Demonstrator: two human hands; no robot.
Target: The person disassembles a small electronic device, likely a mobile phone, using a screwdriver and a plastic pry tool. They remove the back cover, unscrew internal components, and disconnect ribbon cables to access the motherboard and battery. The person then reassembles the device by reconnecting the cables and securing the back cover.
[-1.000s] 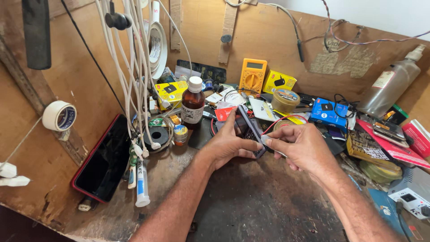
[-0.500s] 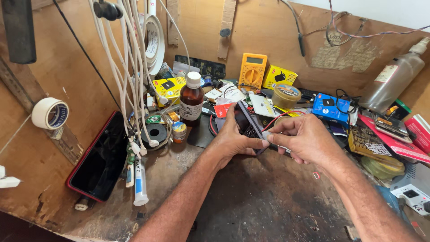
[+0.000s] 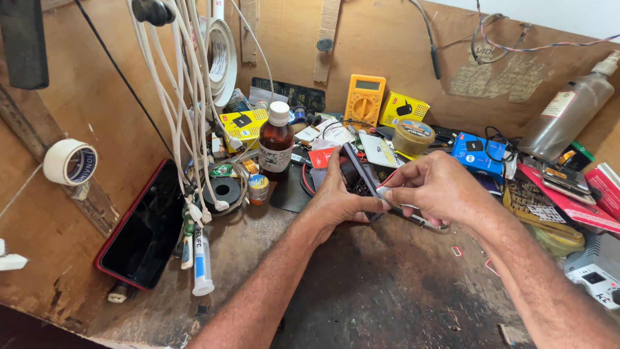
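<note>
Much of the phone (image 3: 357, 176) is hidden: the left hand (image 3: 336, 197) wraps around its lower part and the right hand (image 3: 434, 187) covers its near end, so only a dark, tilted strip of it shows between them, above the middle of the workbench (image 3: 361, 291). Whether the side showing is the front or the back is hard to make out.

The left hand is closed on the phone, thumb along its upper edge and fingers curled under it. The right hand is pinched narrowly on a small pale tool (image 3: 385, 192) (too small to tell what kind), whose tip touches the phone's edge just beside the left thumb. Something thin and metallic pokes out under the right hand; what it is cannot be told.

Behind the hands lies a clutter of small parts, partly overlapping one another. A brown bottle (image 3: 276, 143) with a white cap stands upright to the left of the phone, with a yellow meter (image 3: 364, 101) leaning on the back wall. A bundle of white cables (image 3: 187, 116) hangs at the left and hides part of what lies behind it. A second phone, red-edged (image 3: 145, 229), leans against the left wall, well apart from the hands. A roll of tape (image 3: 70, 163) hangs on that wall.
</note>
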